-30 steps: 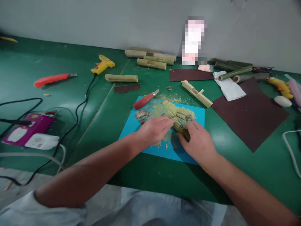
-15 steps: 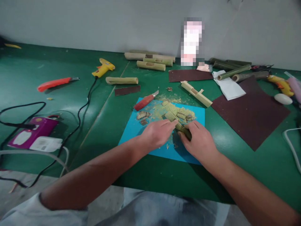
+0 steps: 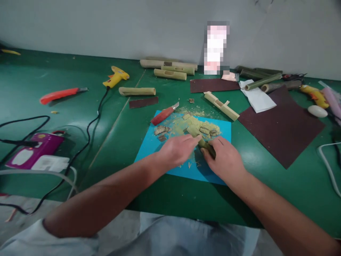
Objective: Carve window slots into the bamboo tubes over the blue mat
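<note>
A short green bamboo piece lies slanted on a blue mat on the green table. My right hand is wrapped round its near end. My left hand rests on the mat with curled fingers, their tips touching the bamboo piece from the left. Bamboo shavings and small cut chunks are heaped on the mat just beyond my hands. A red-handled knife lies at the mat's far left corner, held by neither hand.
Sandpaper sheets lie to the right. Several bamboo tubes lie at the back, one notched tube nearer. A yellow glue gun, an orange cutter, black cables and a purple box are on the left.
My hands have barely shifted on the bamboo piece; the view moved slightly. Nothing was picked up or let go.
</note>
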The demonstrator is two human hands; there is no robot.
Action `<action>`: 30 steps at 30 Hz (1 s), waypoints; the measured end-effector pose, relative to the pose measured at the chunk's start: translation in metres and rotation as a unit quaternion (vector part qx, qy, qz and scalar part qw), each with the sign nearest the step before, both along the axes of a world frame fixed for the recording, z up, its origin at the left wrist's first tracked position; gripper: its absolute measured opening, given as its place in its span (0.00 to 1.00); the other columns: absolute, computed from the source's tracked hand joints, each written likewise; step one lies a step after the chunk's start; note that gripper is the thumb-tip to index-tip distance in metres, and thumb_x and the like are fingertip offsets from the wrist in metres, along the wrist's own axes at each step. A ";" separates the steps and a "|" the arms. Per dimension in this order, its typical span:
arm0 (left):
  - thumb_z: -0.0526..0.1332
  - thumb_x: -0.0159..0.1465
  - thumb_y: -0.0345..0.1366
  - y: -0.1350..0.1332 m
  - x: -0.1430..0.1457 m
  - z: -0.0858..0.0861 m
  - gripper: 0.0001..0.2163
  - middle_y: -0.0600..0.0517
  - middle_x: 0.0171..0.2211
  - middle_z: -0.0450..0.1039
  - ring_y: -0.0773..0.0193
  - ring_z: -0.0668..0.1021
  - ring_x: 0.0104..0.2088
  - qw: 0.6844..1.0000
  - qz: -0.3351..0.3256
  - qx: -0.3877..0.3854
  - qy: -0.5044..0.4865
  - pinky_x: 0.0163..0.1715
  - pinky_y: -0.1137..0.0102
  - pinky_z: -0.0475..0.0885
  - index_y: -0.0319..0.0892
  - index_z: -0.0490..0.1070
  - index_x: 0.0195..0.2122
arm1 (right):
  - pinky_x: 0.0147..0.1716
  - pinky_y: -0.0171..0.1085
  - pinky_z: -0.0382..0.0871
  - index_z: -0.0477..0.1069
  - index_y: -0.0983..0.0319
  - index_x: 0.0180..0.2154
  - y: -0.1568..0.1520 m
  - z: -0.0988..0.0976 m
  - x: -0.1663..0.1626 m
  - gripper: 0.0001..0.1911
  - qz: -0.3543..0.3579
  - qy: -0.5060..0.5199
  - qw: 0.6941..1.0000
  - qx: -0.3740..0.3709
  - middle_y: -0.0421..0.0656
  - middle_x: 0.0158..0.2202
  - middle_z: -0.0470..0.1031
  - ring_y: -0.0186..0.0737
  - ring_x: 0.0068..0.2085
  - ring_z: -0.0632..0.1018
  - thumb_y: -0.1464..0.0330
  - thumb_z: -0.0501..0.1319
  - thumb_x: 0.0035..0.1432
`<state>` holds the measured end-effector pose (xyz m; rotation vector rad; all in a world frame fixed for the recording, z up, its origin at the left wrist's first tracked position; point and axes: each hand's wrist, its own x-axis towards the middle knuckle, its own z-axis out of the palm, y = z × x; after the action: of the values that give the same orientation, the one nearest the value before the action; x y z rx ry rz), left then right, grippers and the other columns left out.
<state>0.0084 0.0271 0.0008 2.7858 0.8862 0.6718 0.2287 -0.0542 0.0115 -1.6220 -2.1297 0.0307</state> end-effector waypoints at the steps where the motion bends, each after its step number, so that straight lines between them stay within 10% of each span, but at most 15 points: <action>1: 0.49 0.77 0.35 0.000 0.000 0.001 0.18 0.48 0.35 0.79 0.61 0.81 0.34 1.000 0.008 0.004 -0.003 0.34 0.69 0.78 0.40 0.73 0.60 | 0.35 0.43 0.69 0.69 0.59 0.34 0.000 0.000 0.000 0.12 0.000 0.001 1.000 -0.004 0.47 0.33 0.75 0.47 0.38 0.76 0.61 0.56 0.69; 15: 0.47 0.77 0.34 -0.008 -0.002 -0.002 0.19 0.48 0.35 0.80 0.60 0.81 0.34 0.998 -0.038 0.021 0.047 0.33 0.68 0.77 0.38 0.71 0.61 | 0.37 0.42 0.70 0.71 0.60 0.35 0.000 0.003 0.001 0.08 -0.002 0.002 0.999 -0.047 0.47 0.35 0.77 0.47 0.39 0.77 0.63 0.61 0.66; 30: 0.61 0.73 0.38 0.011 0.001 0.013 0.10 0.49 0.40 0.83 0.62 0.83 0.39 0.990 0.065 -0.014 -0.121 0.44 0.68 0.79 0.41 0.80 0.49 | 0.37 0.43 0.68 0.75 0.63 0.40 -0.009 0.016 0.002 0.14 -0.020 -0.026 0.996 -0.087 0.48 0.37 0.77 0.49 0.41 0.78 0.57 0.63 0.65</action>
<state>0.0091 0.0378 0.0134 2.5662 1.0216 0.9860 0.2306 -0.0637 0.0279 -1.7806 -2.1857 0.1679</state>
